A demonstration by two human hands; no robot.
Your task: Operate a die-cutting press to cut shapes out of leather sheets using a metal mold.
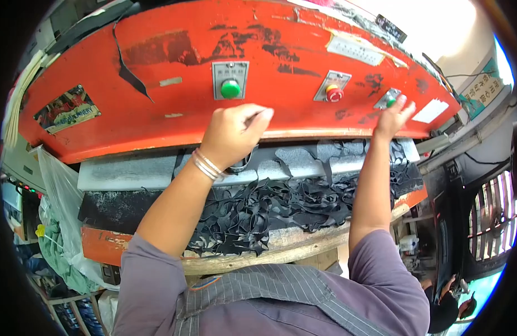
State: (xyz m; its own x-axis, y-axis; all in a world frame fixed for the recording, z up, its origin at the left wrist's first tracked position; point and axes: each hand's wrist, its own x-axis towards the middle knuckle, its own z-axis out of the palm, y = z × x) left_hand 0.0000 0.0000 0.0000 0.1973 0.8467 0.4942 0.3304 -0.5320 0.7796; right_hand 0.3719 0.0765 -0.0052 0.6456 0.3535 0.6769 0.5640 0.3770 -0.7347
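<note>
The machine is a press with a wide orange head [281, 50], its paint worn and scratched with black patches. Three button plates are set across the front of the head: a grey plate with a green button [230, 88] near the middle, a plate with a red button [334, 93] to its right, and a third plate with a green button [390, 102] farther right.

The left hand [234, 134] is raised in front of the head, just below the middle green button, fingers curled loosely toward the panel. Whether a fingertip touches the panel cannot be told. Two thin bracelets [205, 165] sit on this wrist.

The right hand [394, 116] is stretched up to the third plate, fingers spread, fingertips touching or just beside the right green button. It grips nothing.

Below the head lies a pale grey bed [129, 171] carrying dark sheet material [303, 157] with cut-out shapes. In front of it a heap of black offcut strips [269, 210] rests on a worn wooden ledge [303, 246]; the strips are too tangled to count. A clear plastic bag [59, 190] hangs at the left side.

Both forearms come up from purple sleeves above a grey striped apron [258, 291].
</note>
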